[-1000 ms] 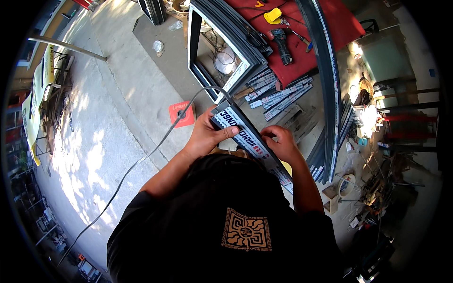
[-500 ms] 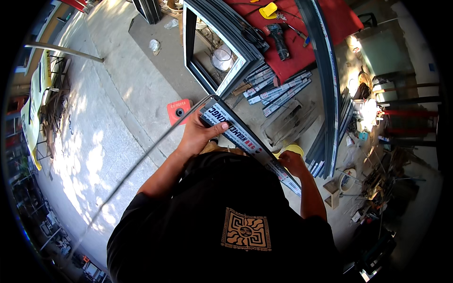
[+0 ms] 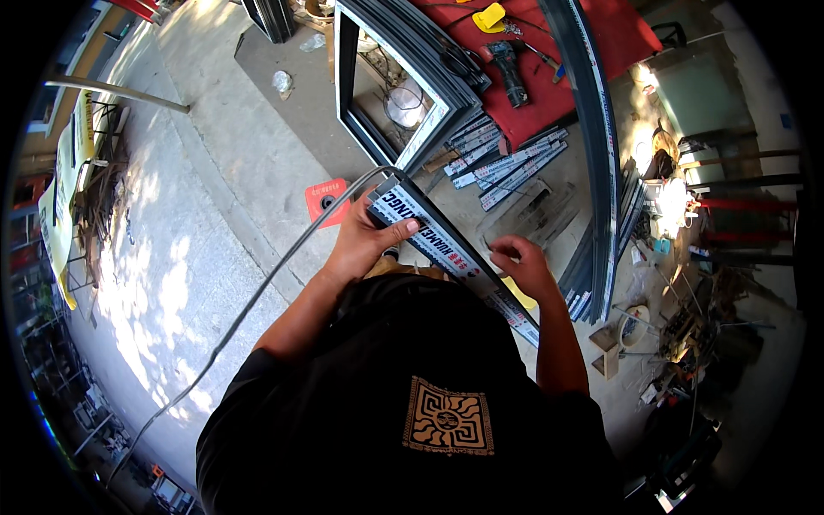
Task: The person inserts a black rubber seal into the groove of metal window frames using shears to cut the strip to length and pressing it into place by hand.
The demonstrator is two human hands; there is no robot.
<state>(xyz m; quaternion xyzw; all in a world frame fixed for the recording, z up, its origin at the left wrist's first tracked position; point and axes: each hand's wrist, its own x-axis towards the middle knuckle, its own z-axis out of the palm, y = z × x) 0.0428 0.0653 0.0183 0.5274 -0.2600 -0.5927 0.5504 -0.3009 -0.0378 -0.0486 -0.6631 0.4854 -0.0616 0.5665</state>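
Profile (image 3: 455, 257), a long dark metal bar under a white printed film, runs slantwise in front of the person's chest, from its upper left end near the red tag (image 3: 326, 199) on the concrete floor (image 3: 215, 172) down to the right. In the head view, the left hand (image 3: 365, 240) is closed round the bar near that upper end, thumb laid across the film and fingers wrapped beneath. The right hand (image 3: 524, 266) sits further down the bar, its fingertips (image 3: 500, 251) pinched together on the bar's upper edge; whether they nip the film or some small thing I cannot tell. A yellow piece (image 3: 521, 293) shows just under that hand. A grey strip (image 3: 257, 300) runs from the bar's upper end away to the lower left. To my mind the work goes best with the left hand holding the bar steady while the right works in short, even moves along the edge. Behind stand a window frame (image 3: 386, 112), cut profile pieces (image 3: 506, 163) and a drill (image 3: 508, 69) on a red mat (image 3: 601, 34).
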